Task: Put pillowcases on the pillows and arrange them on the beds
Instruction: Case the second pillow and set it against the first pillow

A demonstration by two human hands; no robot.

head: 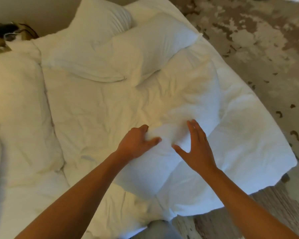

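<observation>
A white pillow [188,94] lies lengthwise on the white bed [86,109], its near end between my hands. My left hand [136,142] grips that near end, fingers curled into the fabric. Just to the right, my right hand [195,149] is spread with straight fingers over the pillow's near end. Two more white pillows lie at the head of the bed: one [145,49] in the middle and one [97,19] propped behind it. A flat white pillowcase [86,66] lies in front of them.
A second white duvet or bed [16,109] lies along the left. A nightstand [0,40] with dark objects is at the top left. Patterned carpet [266,49] runs along the right, and the bed's corner [290,163] overhangs it.
</observation>
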